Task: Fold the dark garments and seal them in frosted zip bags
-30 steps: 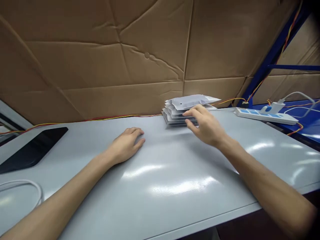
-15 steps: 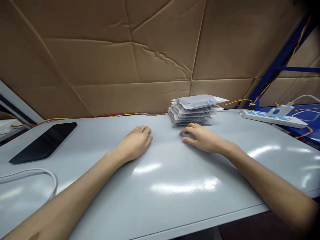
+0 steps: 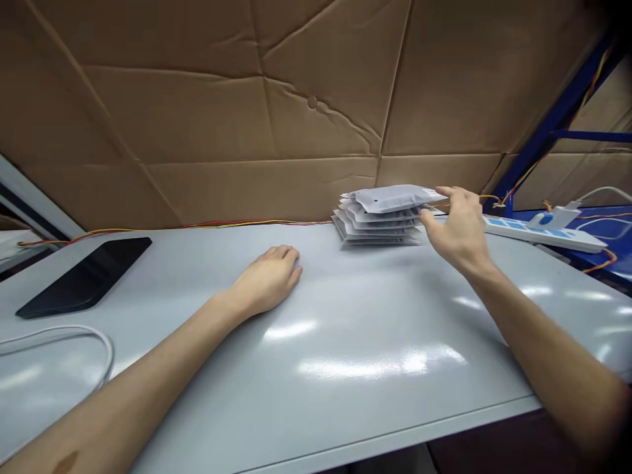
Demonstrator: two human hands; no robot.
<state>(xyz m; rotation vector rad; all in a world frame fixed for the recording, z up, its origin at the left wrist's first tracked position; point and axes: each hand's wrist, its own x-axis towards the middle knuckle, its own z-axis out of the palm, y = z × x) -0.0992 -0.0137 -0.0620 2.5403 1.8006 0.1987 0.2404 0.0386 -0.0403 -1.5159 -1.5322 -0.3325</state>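
Behind everything rises a creased sheet of cardboard (image 3: 197, 118), and in front of it spreads the pale, glossy tabletop (image 3: 345, 309), with a blue frame (image 3: 546, 125) beyond its far right corner. The left hand (image 3: 269, 280) rests palm down left of the middle, its grip loose and open, with nothing seen in it; it has hardly moved. The change is in the right hand (image 3: 459, 227), which has swung from in front of the stack of packets (image 3: 380, 224) up to its right end. The stack sits by the far edge, right of the middle, and appears to lie where it was, its layers uneven. Thumb and fingers are parted around the tip of the top packet (image 3: 399, 196), so the hand is now placed at the side of the pile; whether that grip presses on the packet, I cannot tell. Near the left edge lies a black tablet (image 3: 89, 276), and at the far right corner a white power strip (image 3: 567, 243). Smaller still, a white cable (image 3: 74, 327) loops nearer the left edge, and thin red and yellow wires (image 3: 222, 225) run along the far edge
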